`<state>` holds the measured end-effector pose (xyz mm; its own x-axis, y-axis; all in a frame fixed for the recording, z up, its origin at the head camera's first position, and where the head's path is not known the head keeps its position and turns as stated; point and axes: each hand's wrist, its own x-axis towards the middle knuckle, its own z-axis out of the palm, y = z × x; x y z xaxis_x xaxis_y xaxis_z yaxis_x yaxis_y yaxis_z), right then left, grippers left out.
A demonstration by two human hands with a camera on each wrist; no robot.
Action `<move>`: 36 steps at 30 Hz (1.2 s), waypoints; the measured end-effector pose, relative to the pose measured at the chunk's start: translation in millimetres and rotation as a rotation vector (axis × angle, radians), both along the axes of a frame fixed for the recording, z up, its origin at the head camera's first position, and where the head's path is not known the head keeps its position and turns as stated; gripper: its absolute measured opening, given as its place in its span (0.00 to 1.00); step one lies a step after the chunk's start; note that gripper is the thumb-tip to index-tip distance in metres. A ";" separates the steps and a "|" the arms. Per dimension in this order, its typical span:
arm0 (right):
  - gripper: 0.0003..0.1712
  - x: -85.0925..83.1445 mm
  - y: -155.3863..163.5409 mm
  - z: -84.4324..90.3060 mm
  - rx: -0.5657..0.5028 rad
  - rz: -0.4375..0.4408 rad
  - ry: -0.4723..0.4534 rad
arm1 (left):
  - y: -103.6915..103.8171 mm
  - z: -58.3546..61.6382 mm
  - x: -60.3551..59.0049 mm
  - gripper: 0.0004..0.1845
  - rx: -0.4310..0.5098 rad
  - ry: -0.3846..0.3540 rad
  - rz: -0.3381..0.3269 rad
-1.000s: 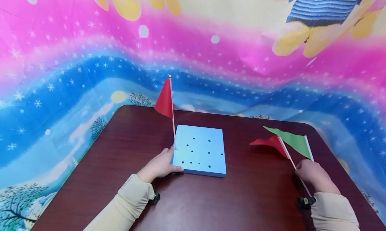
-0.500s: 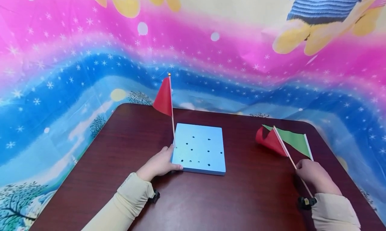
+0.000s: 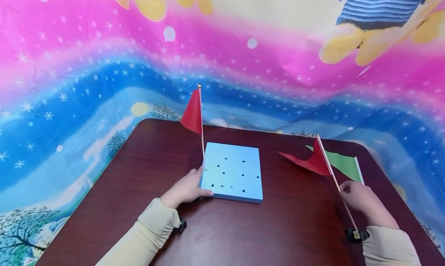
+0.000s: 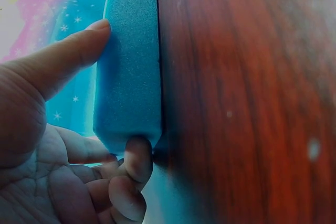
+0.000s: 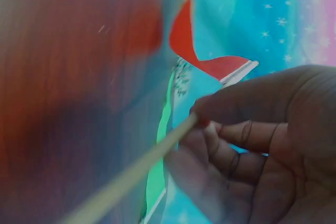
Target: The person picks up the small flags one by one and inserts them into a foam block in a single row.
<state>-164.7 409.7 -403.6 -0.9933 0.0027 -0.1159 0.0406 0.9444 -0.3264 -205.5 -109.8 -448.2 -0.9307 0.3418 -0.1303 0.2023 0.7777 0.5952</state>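
Slanting up leftward, red flag (image 3: pixel 320 160) in pinching right hand (image 3: pixel 359 197), left hand (image 3: pixel 185 187) gripping block (image 3: pixel 233 174)

Block (image 3: pixel 233 171) on table (image 3: pixel 278 216) w/ 1st flag (image 3: pixel 194 115) in L side, 2nd flag (image 3: pixel 319 161) well to R (3rd flag (image 3: pixel 345 165) behind)

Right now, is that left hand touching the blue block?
Touching: in the left wrist view, the left hand has its thumb on the edge of the blue block and a finger against one end.
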 end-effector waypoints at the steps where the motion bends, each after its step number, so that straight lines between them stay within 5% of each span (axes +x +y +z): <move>1: 0.08 -0.4 -1.8 0.6 -0.044 0.002 -0.007 | 0.3 -0.2 0.0 0.56 -0.001 0.003 0.000; 9: 0.09 -1.4 -12.9 -0.4 -0.515 -0.002 -0.042 | -0.5 0.8 -2.2 0.56 -0.006 -0.003 -0.006; 19: 0.14 -5.6 -25.8 -2.5 -0.535 -0.015 0.064 | -0.2 0.7 -1.4 0.57 -0.010 -0.002 -0.007; 28: 0.16 -15.1 -54.4 0.1 -0.658 -0.006 0.216 | -1.3 0.4 -2.0 0.56 -0.004 -0.010 0.002; 36: 0.13 -21.3 -73.3 -2.8 -0.718 -0.008 0.247 | -1.2 -0.2 -1.6 0.56 -0.014 -0.009 0.007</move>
